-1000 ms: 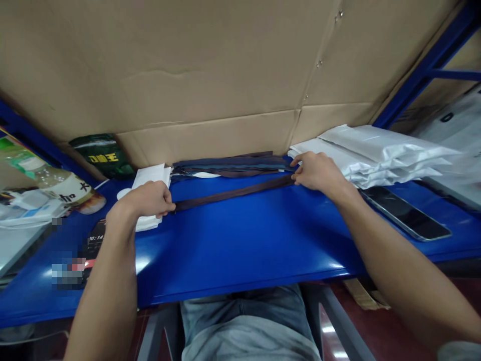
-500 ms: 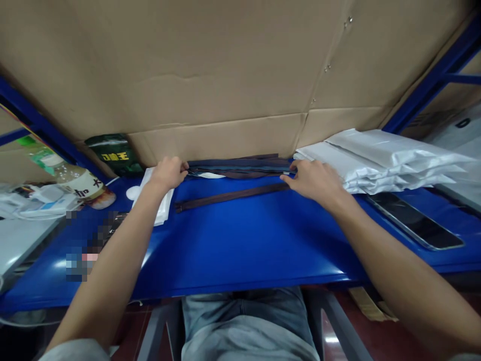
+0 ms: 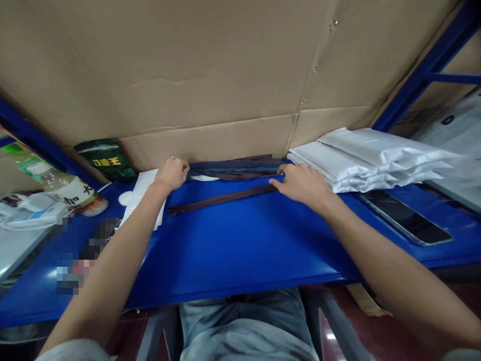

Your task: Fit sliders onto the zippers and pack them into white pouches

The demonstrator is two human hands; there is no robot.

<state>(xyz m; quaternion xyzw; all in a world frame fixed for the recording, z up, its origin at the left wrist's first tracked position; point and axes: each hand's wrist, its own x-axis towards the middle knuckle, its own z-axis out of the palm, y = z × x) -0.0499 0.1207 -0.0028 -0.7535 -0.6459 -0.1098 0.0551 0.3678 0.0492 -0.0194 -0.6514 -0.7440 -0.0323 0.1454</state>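
A bundle of dark brown and blue-grey zippers (image 3: pixel 236 169) lies along the back of the blue table, with a white piece showing at its left part. My left hand (image 3: pixel 171 173) is at the bundle's left end, its fingers closed on the zippers there. Over the right end is my right hand (image 3: pixel 302 181), thumb and forefinger apart. Its thumb is close to the right end of a single brown zipper (image 3: pixel 221 199), which lies flat in front of the bundle; whether it touches cannot be made out.
Folded white plastic bags (image 3: pixel 361 155) are stacked at the right, a phone (image 3: pixel 408 216) in front of them. Left are white papers (image 3: pixel 141 188), a green pouch (image 3: pixel 103 159) and a drink bottle (image 3: pixel 71 190). A cardboard wall (image 3: pixel 210 75) closes off the back.
The view has shifted, so most things appear slightly farther left. My left hand has moved a little to the right relative to the zippers. The single zipper lies as before.
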